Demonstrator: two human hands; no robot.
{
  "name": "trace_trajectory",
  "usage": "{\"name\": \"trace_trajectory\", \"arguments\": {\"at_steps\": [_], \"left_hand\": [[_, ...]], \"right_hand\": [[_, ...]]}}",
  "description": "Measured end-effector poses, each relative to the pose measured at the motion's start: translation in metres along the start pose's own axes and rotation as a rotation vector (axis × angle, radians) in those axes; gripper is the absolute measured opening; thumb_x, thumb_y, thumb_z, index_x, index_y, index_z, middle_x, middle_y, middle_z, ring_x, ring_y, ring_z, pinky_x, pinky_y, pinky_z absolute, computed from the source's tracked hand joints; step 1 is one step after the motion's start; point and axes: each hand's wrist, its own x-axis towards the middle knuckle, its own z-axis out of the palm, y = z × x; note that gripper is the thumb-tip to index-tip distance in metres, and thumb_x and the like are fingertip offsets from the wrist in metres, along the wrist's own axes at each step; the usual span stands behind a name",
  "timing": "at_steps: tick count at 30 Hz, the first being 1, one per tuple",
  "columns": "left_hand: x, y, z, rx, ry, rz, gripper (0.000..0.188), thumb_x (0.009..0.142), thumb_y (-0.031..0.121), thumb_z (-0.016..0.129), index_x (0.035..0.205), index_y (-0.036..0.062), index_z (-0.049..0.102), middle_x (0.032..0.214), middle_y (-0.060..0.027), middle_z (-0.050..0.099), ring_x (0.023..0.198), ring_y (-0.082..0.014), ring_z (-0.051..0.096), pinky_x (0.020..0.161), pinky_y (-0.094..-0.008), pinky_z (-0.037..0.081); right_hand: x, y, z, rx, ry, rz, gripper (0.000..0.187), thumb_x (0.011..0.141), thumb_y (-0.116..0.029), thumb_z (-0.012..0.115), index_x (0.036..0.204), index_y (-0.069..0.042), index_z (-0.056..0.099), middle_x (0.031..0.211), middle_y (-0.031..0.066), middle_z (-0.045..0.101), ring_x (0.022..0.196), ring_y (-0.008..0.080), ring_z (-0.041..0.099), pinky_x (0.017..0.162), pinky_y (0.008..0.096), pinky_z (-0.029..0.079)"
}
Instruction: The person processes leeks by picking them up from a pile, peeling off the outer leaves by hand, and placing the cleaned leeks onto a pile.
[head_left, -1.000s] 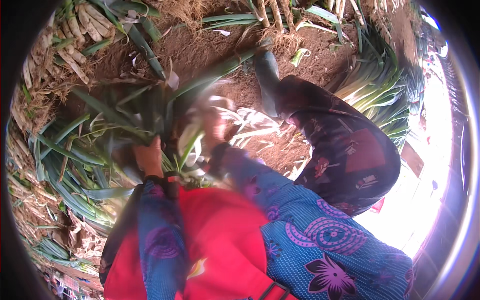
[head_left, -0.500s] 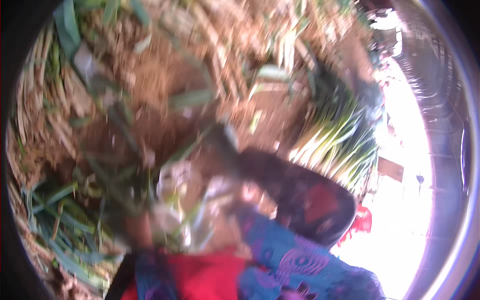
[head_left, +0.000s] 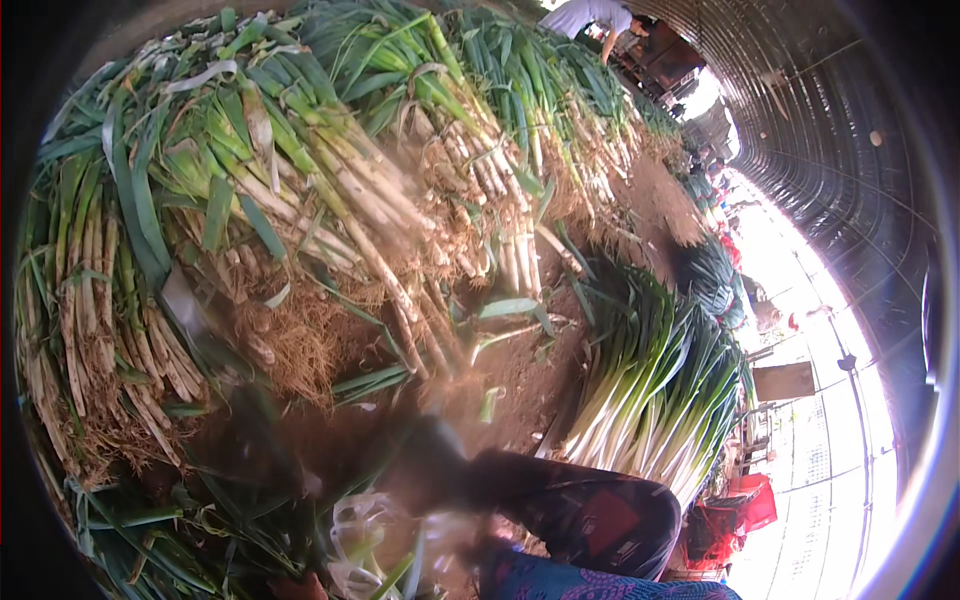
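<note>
At the lower edge, a blue and purple patterned sleeve covers my right arm. My right hand is smeared beyond the cuff, beside pale plastic wrapping and green leaf pieces; its fingers cannot be made out. Only a small reddish-brown patch of my left hand seems to show at the bottom edge, close to loose green leaves. Ahead lie heaped leeks with dirty roots and long green tops. A cleaned bundle of leeks with white stems rests to the right.
A dark patterned trouser leg crosses the lower middle, with a blurred boot on the brown soil. Red bags stand at right. Another person bends over at the far end, under a curved, ribbed cover.
The view has tilted up, so the leek heaps and the distant person now show. My arms have slid toward the lower edge, and the red cloth between them has left the view.
</note>
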Motion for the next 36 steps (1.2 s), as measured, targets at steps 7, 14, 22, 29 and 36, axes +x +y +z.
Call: {"name": "trace_trajectory", "arguments": {"at_steps": [7,14,22,29,36], "left_hand": [[0.041,0.007,0.092,0.234,0.404,0.224,0.052,0.085,0.038,0.059,0.126,0.0058,0.053,0.124,-0.0195,0.054,0.113,-0.0381,0.051,0.096,-0.0506,0.039],[0.017,-0.073,0.056,0.347,0.079,-0.210,0.085,0.073,0.068,0.056,0.119,-0.0042,0.052,0.116,-0.0211,0.054,0.112,-0.0401,0.047,0.094,-0.0520,0.036],[-0.020,0.028,0.079,0.087,-0.326,0.115,0.063,0.079,0.057,0.057,0.096,-0.0042,0.064,0.088,-0.0250,0.061,0.081,-0.0417,0.060,0.072,-0.0462,0.049],[-0.062,-0.048,0.186,-0.004,-0.345,0.407,0.032,0.084,0.038,0.055,0.075,0.0107,0.069,0.065,-0.0103,0.062,0.061,-0.0261,0.061,0.053,-0.0433,0.046],[0.009,0.025,0.046,-0.030,-0.300,0.315,0.041,0.082,0.041,0.054,0.103,0.0094,0.068,0.093,-0.0187,0.067,0.084,-0.0352,0.064,0.082,-0.0457,0.047]], "right_hand": [[-0.049,0.189,-0.051,-0.508,0.601,-0.517,0.026,0.078,-0.025,0.062,0.102,-0.014,0.063,0.092,0.0104,0.064,0.077,0.0244,0.062,0.063,0.0387,0.050],[-0.179,-0.026,-0.014,-0.089,-0.401,-0.332,0.022,0.091,-0.024,0.047,0.101,-0.009,0.059,0.088,0.0140,0.061,0.069,0.0293,0.059,0.060,0.0420,0.047],[-0.146,-0.011,-0.025,0.688,-0.927,0.300,0.054,0.096,-0.046,0.034,0.134,-0.009,0.036,0.120,0.0084,0.050,0.105,0.0190,0.049,0.087,0.0429,0.042],[-0.162,0.064,-0.008,-0.347,-0.600,-0.685,0.046,0.092,-0.028,0.048,0.132,-0.006,0.040,0.119,0.0076,0.053,0.114,0.0236,0.049,0.099,0.0413,0.037],[-0.200,-0.116,-0.033,-0.006,-0.767,-0.879,0.049,0.093,-0.020,0.048,0.138,-0.007,0.034,0.129,0.0124,0.048,0.123,0.0243,0.043,0.105,0.0364,0.033]]}}
